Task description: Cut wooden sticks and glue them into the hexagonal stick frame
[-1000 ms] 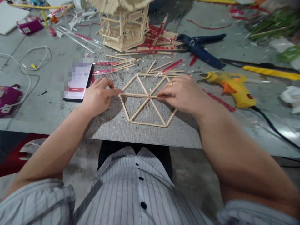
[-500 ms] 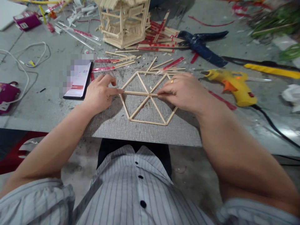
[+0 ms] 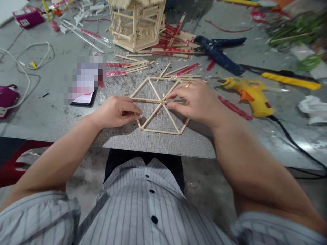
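Note:
A hexagon of thin wooden sticks [image 3: 159,130] with spokes meeting at its centre lies flat on a grey textured mat [image 3: 127,136] at the table's near edge. My left hand [image 3: 116,111] rests at the frame's lower left side, fingers curled and pinched against the left edge stick. My right hand [image 3: 196,101], with a ring on one finger, covers the right side of the frame; its fingertips pinch the horizontal spoke close to the centre.
A yellow glue gun [image 3: 251,95] lies right of my right hand, its black cord trailing off the table. A phone [image 3: 84,85] lies left of the frame. Behind stand a stick-built model house [image 3: 138,23], loose sticks [image 3: 133,64], blue clamp pliers [image 3: 219,51] and white cables [image 3: 22,68].
My left hand has slid from the left tip of the horizontal spoke down to the frame's lower left edge. My right hand's fingertips crept slightly toward the centre.

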### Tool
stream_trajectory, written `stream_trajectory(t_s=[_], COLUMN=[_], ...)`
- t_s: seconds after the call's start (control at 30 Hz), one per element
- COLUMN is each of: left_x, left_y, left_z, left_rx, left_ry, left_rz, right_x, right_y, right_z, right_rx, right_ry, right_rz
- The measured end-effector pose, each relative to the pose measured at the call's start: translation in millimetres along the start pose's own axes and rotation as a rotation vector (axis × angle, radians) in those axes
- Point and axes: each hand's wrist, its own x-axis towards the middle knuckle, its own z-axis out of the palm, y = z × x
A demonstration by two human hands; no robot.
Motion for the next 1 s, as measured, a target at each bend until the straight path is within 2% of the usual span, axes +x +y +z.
stream_trajectory(t_s=[0.17, 0.33, 0.47, 0.57, 0.87, 1.0], left_x=[-1, -1, 0, 1, 2, 9], left_y=[2, -5, -10, -11, -7, 10], left_z=[-0.8, 0.5, 2.5, 2.5, -3.5, -6.6], left_rx=[-0.002, -0.043, -0.067, -0.073, -0.042, 0.042], left_ry=[-0.066, -0.090, -0.056, -0.058, -0.108, 0.019], left_rz=[-0.021, 0.010, 0.082, 0.082, 0.042, -0.020], right_x=[4, 5, 6, 7, 12, 13], right_y=[-17, -7, -2, -6, -8, -7], right_z=[-6, -1, 0, -3, -6, -7], right_rx=[0.045, 0.036, 0.010, 0.000, -0.008, 0.002], right_ry=[-0.078, -0.034, -0.087, -0.126, -0.207, -0.223], right_rz=[-0.073, 0.035, 0.123, 0.169, 0.189, 0.201])
